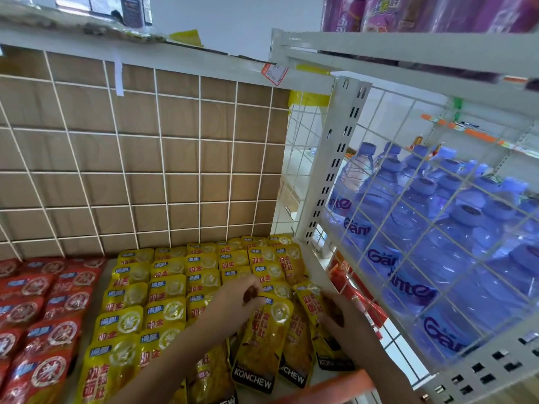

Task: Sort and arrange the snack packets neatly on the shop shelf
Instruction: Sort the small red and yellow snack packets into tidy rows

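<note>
Rows of yellow snack packets [163, 290] lie overlapped on the white shelf [316, 272], with red snack packets [43, 310] in rows to their left. My left hand [239, 290] pinches the top edge of one yellow packet [262, 339] in the right-hand column. My right hand [341, 313] rests on and grips another yellow packet [309, 298] at the shelf's right edge; part of it is hidden under my fingers.
A white wire grid over a brown board [145, 158] backs the shelf. To the right, behind a wire side panel [408, 228], stand several purple-capped water bottles [437, 217]. An orange shelf lip [329, 386] runs along the front. Purple packs [408, 13] sit on the shelf above.
</note>
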